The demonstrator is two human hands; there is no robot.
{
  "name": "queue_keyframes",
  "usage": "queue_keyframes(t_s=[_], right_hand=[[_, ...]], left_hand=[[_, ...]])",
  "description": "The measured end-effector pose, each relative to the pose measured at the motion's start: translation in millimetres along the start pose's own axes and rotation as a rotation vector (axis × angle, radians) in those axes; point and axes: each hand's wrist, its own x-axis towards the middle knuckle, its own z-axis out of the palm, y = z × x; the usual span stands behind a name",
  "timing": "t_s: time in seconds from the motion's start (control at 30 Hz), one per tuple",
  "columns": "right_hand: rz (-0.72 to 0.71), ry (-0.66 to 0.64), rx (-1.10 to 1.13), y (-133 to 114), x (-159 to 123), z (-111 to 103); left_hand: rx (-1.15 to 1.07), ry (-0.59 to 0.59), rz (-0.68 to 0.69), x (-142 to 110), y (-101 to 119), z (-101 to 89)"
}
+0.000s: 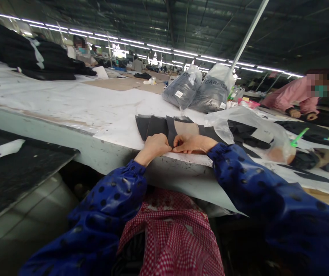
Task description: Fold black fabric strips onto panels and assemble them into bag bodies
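Both my hands meet at the near edge of a long white cutting table (66, 103). My left hand (155, 146) is curled closed, its fingers pinching the near edge of a dark cut fabric piece (170, 132). My right hand (191, 144) lies beside it with fingers pressed together on the same edge. Several dark fabric pieces (153, 125) lie fanned out just beyond my hands, with a tan piece (186, 128) among them. My sleeves are blue with dark dots.
A clear plastic bag (247, 130) with dark pieces lies right of my hands. Two grey filled bags (199, 90) stand behind. Black fabric stacks (29, 57) sit far left. A person in pink (293, 97) leans over the table at right. A dark lower bench (15, 172) is at my left.
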Motion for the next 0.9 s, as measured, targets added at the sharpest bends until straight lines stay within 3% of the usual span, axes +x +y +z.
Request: queue_keyframes(t_s=[0.1, 0.27, 0.33, 0.4, 0.5, 0.57, 0.7, 0.8, 0.9], right_hand=[[-0.026, 0.013, -0.096, -5.6, 0.9, -0.7], [-0.092, 0.044, -0.05, -2.3, -12.0, -2.8], [-0.084, 0.127, -0.029, -1.1, -16.6, -2.7], [-0.093, 0.289, -0.029, -2.1, -18.1, -1.0], [-0.206, 0.472, -0.083, -6.1, -15.1, 4.9], [-0.255, 0.404, -0.04, -7.6, -11.9, 9.8], [-0.204, 0.144, 0.07, -3.0, -7.8, 14.9], [-0.209, 0.086, 0.046, 2.6, -6.5, 12.6], [-0.195, 0.044, 0.062, 3.7, -5.2, 9.3]], left_hand=[[0.004, -0.039, -0.017, 1.2, 1.1, -1.9], [-0.008, -0.047, -0.018, 1.4, 1.0, -3.8], [-0.003, -0.037, -0.013, 1.5, 0.3, -3.6], [-0.002, -0.035, -0.011, 1.6, -0.1, -3.1], [-0.007, -0.034, -0.006, 1.2, 0.4, -2.9], [-0.009, -0.035, -0.007, 0.8, 0.7, -3.5], [-0.082, -0.062, 0.012, 1.2, -7.8, -7.0], [-0.37, -0.069, 0.127, -1.3, -23.0, -10.9], [-0.657, 0.067, 0.2, -11.9, -37.1, -15.3]])
